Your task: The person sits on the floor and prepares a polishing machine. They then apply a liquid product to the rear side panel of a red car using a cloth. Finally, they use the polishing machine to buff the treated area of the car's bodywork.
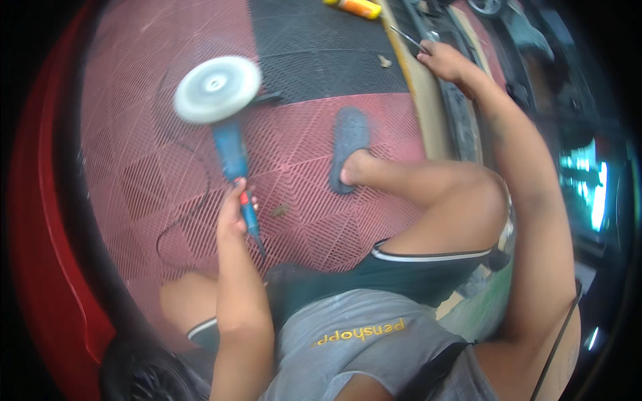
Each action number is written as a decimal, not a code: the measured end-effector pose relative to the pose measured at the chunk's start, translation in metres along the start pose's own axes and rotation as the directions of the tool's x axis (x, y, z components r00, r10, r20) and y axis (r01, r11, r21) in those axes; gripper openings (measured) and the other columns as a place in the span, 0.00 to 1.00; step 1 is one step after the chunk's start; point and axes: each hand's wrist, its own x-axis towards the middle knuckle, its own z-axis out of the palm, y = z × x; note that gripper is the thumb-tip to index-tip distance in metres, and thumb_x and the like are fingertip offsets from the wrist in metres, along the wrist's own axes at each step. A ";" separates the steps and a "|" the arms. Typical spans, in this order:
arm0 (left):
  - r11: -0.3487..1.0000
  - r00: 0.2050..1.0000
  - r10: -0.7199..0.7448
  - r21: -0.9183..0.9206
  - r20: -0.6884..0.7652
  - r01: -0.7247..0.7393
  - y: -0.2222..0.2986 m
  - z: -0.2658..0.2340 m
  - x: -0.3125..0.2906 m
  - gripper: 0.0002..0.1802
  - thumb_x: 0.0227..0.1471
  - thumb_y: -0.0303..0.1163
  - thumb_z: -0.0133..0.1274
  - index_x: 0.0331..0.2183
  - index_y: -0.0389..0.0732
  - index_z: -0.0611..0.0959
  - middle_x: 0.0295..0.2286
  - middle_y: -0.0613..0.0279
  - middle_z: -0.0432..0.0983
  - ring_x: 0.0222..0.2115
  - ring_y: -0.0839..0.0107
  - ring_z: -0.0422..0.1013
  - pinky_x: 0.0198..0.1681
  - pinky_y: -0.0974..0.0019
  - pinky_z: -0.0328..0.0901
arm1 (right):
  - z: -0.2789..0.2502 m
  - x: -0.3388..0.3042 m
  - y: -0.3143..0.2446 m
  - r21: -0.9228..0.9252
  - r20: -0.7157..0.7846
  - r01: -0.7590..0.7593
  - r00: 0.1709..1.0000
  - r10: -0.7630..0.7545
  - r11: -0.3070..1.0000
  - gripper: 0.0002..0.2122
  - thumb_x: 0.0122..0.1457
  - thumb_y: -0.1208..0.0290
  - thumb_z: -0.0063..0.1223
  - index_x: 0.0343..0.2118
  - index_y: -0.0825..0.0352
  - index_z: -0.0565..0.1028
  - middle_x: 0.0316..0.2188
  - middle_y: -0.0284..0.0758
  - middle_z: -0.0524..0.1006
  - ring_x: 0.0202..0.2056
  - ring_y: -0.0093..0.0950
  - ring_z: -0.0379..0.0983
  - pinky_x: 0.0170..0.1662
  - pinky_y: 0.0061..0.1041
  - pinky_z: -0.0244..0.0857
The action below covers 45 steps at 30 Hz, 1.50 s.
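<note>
My left hand (232, 212) is closed round the red-marked rear grip of a blue polisher (230, 148). Its white round pad (234, 87) faces up, and a dark side handle (267, 97) sticks out beside it. Far to the right, my right hand (447, 63) is closed on a thin metal rod-like tool (405, 39); its handle is hidden in my fingers, so I cannot tell its exact kind. That hand is by a long dark panel (441, 100) with a tan edge.
Red and black grid mats (307, 134) cover the floor, with the black cord (200, 194) trailing over them. A yellow bottle (358, 8) lies at the far edge. A red car body (40, 234) runs along the left. My slippered foot (351, 140) rests mid-floor.
</note>
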 end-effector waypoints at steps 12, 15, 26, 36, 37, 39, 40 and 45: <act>0.968 0.969 0.248 -0.021 -0.008 -0.248 0.026 -0.042 -0.002 0.19 0.67 0.50 0.59 0.41 0.44 0.81 0.31 0.59 0.81 0.26 0.68 0.76 0.30 0.60 0.75 | 0.221 -0.198 0.055 0.556 0.020 -0.431 0.862 0.506 0.711 0.25 0.77 0.54 0.40 0.64 0.72 0.71 0.56 0.58 0.78 0.55 0.52 0.77 0.59 0.47 0.69; 0.962 0.966 0.260 -0.082 -0.006 -0.260 0.032 -0.040 0.024 0.10 0.57 0.33 0.62 0.38 0.40 0.79 0.29 0.49 0.78 0.23 0.57 0.76 0.26 0.53 0.75 | 0.306 -0.156 0.058 0.561 0.126 -0.412 0.900 0.417 0.718 0.25 0.77 0.55 0.42 0.64 0.71 0.71 0.55 0.54 0.78 0.53 0.48 0.76 0.58 0.44 0.68; 0.992 0.999 0.032 0.123 0.002 -0.032 -0.035 0.025 0.072 0.32 0.58 0.59 0.67 0.50 0.46 0.77 0.38 0.63 0.74 0.36 0.71 0.68 0.40 0.59 0.65 | 0.238 -0.033 0.152 0.621 0.077 -0.375 0.903 0.423 0.688 0.24 0.76 0.56 0.47 0.66 0.68 0.71 0.52 0.41 0.77 0.49 0.33 0.74 0.55 0.33 0.67; 0.988 0.989 0.139 0.069 -0.049 -0.136 -0.084 0.053 0.043 0.15 0.59 0.39 0.68 0.42 0.45 0.80 0.24 0.68 0.73 0.20 0.74 0.69 0.21 0.67 0.65 | -0.131 -0.148 -0.190 0.273 -0.556 0.841 0.534 -0.637 0.467 0.21 0.65 0.64 0.59 0.56 0.71 0.77 0.49 0.47 0.81 0.51 0.43 0.79 0.58 0.40 0.71; 0.988 0.987 0.144 0.065 -0.073 -0.139 -0.090 0.053 0.037 0.14 0.59 0.38 0.68 0.41 0.45 0.80 0.24 0.67 0.73 0.21 0.74 0.70 0.21 0.66 0.66 | -0.125 -0.141 -0.218 0.277 -0.336 0.877 0.471 -0.816 0.392 0.23 0.66 0.58 0.61 0.57 0.70 0.77 0.49 0.49 0.81 0.51 0.45 0.80 0.58 0.40 0.72; 0.992 0.988 0.115 0.072 -0.099 -0.108 -0.096 0.067 0.031 0.17 0.59 0.41 0.69 0.43 0.44 0.81 0.25 0.66 0.73 0.22 0.73 0.70 0.23 0.65 0.67 | -0.073 -0.109 -0.255 0.429 0.105 0.790 0.439 -0.892 0.439 0.28 0.67 0.50 0.59 0.57 0.72 0.78 0.52 0.52 0.82 0.54 0.48 0.79 0.60 0.42 0.71; 0.992 0.988 0.110 0.080 -0.111 -0.102 -0.095 0.075 0.032 0.19 0.58 0.43 0.69 0.44 0.43 0.81 0.26 0.66 0.74 0.22 0.73 0.70 0.24 0.65 0.67 | -0.018 -0.071 -0.261 0.316 0.297 0.804 0.421 -0.857 0.505 0.31 0.68 0.45 0.56 0.58 0.72 0.78 0.52 0.52 0.81 0.53 0.48 0.80 0.59 0.43 0.72; 0.967 0.971 0.184 0.205 -0.150 -0.152 -0.074 0.116 0.031 0.33 0.52 0.53 0.71 0.50 0.37 0.85 0.28 0.61 0.77 0.24 0.71 0.72 0.26 0.62 0.68 | 0.202 0.051 -0.258 0.235 0.610 0.226 0.723 -0.325 0.945 0.53 0.63 0.20 0.36 0.65 0.77 0.71 0.61 0.61 0.75 0.61 0.49 0.76 0.62 0.48 0.69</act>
